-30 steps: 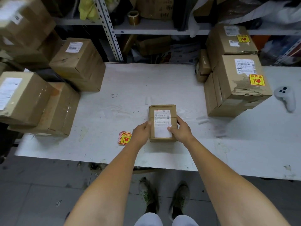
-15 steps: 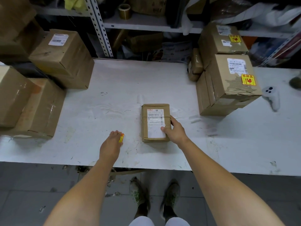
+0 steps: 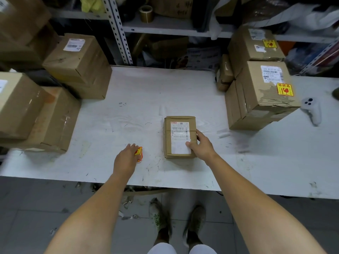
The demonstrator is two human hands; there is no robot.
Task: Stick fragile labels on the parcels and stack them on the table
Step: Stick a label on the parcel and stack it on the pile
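Observation:
A small flat cardboard parcel (image 3: 178, 131) with a white shipping label lies near the middle of the white table (image 3: 150, 92). My right hand (image 3: 200, 146) holds its right edge, thumb on top of the label. To the left, my left hand (image 3: 126, 157) lies with straight fingers over a small stack of yellow-and-red fragile labels (image 3: 139, 154), most of which it hides. At the right, a stack of parcels (image 3: 256, 92) stands; the two top boxes carry yellow fragile labels (image 3: 284, 89).
Unlabelled cardboard boxes (image 3: 77, 65) are piled at the table's left end. A white controller (image 3: 312, 109) lies at the far right. Metal shelving (image 3: 165, 28) with a tape roll and clutter stands behind. The table's front edge runs just under my forearms.
My left hand let go of the parcel's left side and moved left onto the label stack. My right hand stays on the parcel's right edge.

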